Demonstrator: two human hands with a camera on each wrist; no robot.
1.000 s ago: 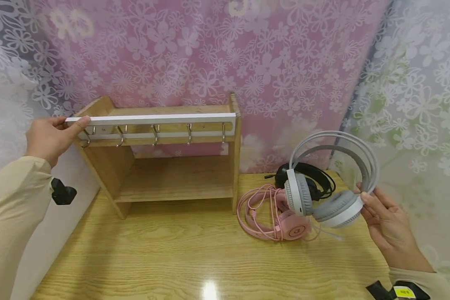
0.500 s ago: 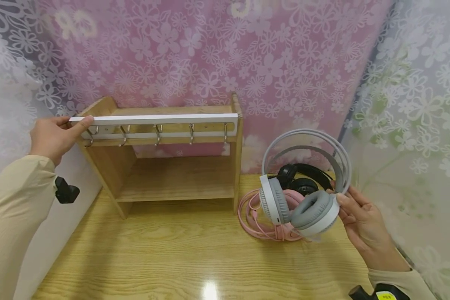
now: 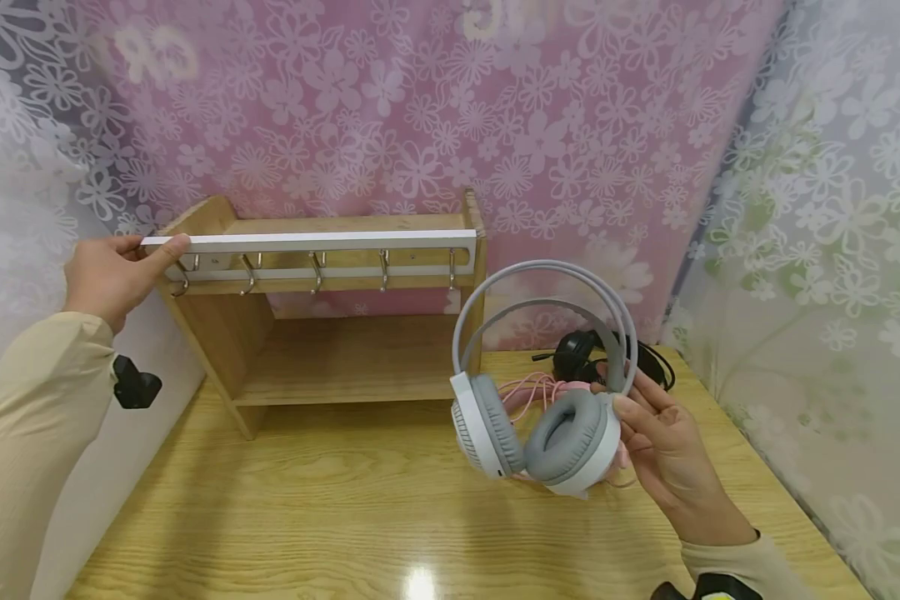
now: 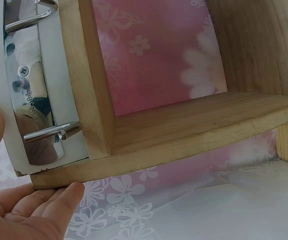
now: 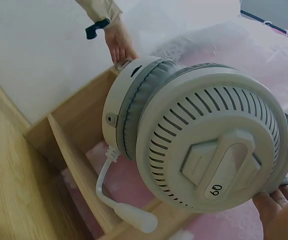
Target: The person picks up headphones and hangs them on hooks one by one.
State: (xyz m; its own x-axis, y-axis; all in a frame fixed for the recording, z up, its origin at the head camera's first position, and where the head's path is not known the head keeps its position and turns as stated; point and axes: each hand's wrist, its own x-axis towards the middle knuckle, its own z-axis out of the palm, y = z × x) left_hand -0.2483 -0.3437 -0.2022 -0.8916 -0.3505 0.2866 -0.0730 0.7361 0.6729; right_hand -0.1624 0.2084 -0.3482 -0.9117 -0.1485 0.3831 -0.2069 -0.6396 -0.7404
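White over-ear headset with grey ear pads (image 3: 543, 392) is held up at centre-right of the head view, above the light wooden tabletop (image 3: 330, 500), just right of the small wooden shelf unit (image 3: 345, 333). Right hand (image 3: 663, 450) grips its right ear cup, fingers curled round the rim; boom mic shows only in the wrist view. Behind it, pink headset (image 3: 540, 390) is mostly hidden, black headset (image 3: 581, 354) partly. Left hand (image 3: 112, 275) pinches the left end of the white hook rail (image 3: 307, 242), probably thumb on top. Shelf compartment holds nothing visible. Open tabletop in the lower frame.
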